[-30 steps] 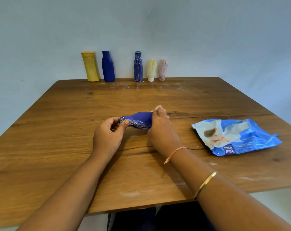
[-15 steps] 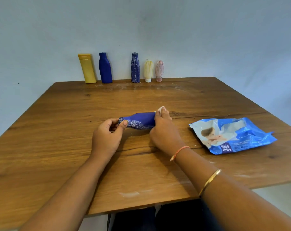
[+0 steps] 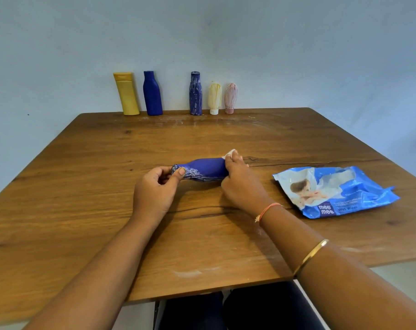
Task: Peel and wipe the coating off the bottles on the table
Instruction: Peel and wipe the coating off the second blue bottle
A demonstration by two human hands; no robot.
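Left fingers (image 3: 180,173) tight around neck of blue bottle (image 3: 207,169); right fingers (image 3: 233,159), mostly hidden, around white wipe (image 3: 229,152).

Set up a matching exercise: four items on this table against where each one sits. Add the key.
1. yellow bottle
2. pink tube
3. wipes pack
4. white wipe

A. in the right hand, against the held blue bottle
B. right end of back row
C. left end of back row
D. flat on the table, right side

Pairs: 1-C, 2-B, 3-D, 4-A
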